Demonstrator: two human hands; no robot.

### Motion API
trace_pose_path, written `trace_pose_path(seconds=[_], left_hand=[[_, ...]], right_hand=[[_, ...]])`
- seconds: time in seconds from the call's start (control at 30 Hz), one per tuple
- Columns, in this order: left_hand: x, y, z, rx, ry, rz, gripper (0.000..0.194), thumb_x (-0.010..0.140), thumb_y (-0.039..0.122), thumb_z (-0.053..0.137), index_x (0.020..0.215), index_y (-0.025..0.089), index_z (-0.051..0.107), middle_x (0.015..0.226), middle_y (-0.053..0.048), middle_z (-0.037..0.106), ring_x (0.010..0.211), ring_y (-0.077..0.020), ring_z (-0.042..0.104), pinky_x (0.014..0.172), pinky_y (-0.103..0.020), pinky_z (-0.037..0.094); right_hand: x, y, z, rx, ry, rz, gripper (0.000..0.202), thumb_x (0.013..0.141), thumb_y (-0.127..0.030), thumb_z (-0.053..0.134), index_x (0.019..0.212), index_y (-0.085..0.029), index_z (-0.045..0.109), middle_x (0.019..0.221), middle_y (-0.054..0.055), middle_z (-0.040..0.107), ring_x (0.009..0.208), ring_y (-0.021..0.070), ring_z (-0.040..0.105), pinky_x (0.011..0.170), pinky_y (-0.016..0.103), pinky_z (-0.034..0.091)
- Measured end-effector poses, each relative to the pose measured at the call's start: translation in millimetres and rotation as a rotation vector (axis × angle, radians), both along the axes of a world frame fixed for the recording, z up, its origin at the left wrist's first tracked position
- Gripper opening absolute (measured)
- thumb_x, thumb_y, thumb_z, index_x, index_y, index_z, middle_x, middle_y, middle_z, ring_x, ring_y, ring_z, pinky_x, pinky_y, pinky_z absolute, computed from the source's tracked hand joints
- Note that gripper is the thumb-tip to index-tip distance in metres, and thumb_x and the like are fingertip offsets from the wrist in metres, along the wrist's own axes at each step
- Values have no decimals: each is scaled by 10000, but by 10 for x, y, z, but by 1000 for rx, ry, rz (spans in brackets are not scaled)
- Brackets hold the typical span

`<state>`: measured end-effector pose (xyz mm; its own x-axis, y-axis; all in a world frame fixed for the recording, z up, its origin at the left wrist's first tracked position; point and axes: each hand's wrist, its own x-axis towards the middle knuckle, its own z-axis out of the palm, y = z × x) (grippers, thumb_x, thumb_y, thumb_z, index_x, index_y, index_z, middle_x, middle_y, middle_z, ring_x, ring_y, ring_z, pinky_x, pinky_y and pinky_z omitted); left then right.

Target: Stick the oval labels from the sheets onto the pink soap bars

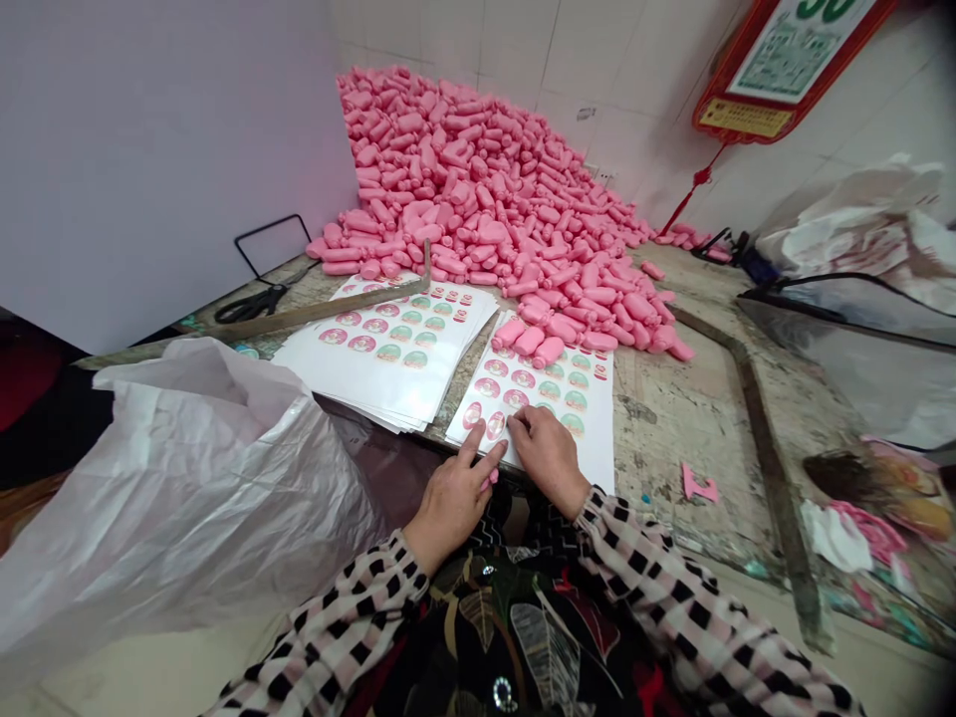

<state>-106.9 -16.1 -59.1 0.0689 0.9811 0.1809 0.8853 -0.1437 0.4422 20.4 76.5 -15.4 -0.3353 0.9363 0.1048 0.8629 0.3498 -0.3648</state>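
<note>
A white sticker sheet (596, 448) with rows of pink and green oval stickers lies at the table's front edge. My right hand (549, 453) rests on it, thumb and fingertips pinched together at a pink sticker near its lower left. Just left of it, my left hand (453, 498) has two fingers stretched over the sheet's lower corner, beside a pink sticker (473, 415). Under those fingers a small part of a pink bottle (489, 479) shows in my left hand. Several pink bottles (529, 341) lie across the top of the sheet.
Behind rises a large heap of pink bottles (478, 179). A stack of sticker sheets (373, 383), black scissors (254, 302) and a white plastic bag (201, 478) are to the left. A pink piece (699, 483), a metal strip (769, 468) and clear bags (858, 339) lie right.
</note>
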Motion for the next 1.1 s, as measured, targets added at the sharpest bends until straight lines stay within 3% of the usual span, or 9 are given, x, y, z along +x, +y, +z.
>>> trace_pose_path(seconds=[0.23, 0.47, 0.73, 0.93, 1.03, 1.1], left_hand=[[-3, -7, 13, -13, -35, -2, 564, 841, 167, 434, 1362, 336, 301, 1491, -39, 123, 1128, -216, 490, 910, -366, 437], [4, -3, 6, -24, -20, 18, 564, 838, 172, 445, 1357, 347, 309, 1489, -34, 131, 1113, -216, 500, 891, -360, 446], [10, -18, 37, -45, 18, 27, 547, 831, 176, 463, 1338, 343, 348, 1487, -35, 145, 1051, -213, 540, 870, -355, 456], [-24, -4, 14, -12, -22, -5, 527, 848, 181, 433, 1346, 323, 338, 1492, -52, 121, 1039, -201, 551, 856, -349, 469], [-78, -76, 28, 40, -118, -68, 492, 868, 205, 406, 1348, 294, 341, 1473, -57, 198, 1155, -205, 472, 939, -357, 418], [-110, -164, 58, 79, -254, -90, 447, 870, 238, 420, 1316, 266, 398, 1421, -63, 322, 1201, -202, 423, 997, -363, 361]], right_hand=[[-28, -14, 33, -40, 18, -11, 293, 856, -430, 420, 788, -202, 590, 791, 29, 581, 684, 137, 510, 584, 255, 301], [-54, 99, 71, -191, 77, -72, 229, 755, -440, 541, 739, -221, 605, 751, 2, 613, 647, 133, 511, 536, 242, 272], [-28, 156, 194, -150, 145, -95, 241, 721, -462, 563, 705, -226, 608, 713, -12, 622, 633, 134, 516, 539, 245, 278], [109, 181, 3, -170, 340, -137, 307, 722, -514, 524, 740, -222, 614, 749, -17, 630, 679, 140, 538, 585, 246, 330], [120, 180, -111, -144, 451, -153, 329, 712, -531, 525, 748, -217, 613, 756, -18, 633, 691, 136, 539, 617, 246, 354], [123, 202, -152, -154, 520, -154, 334, 694, -534, 543, 734, -209, 607, 725, -17, 626, 671, 134, 534, 613, 244, 361]])
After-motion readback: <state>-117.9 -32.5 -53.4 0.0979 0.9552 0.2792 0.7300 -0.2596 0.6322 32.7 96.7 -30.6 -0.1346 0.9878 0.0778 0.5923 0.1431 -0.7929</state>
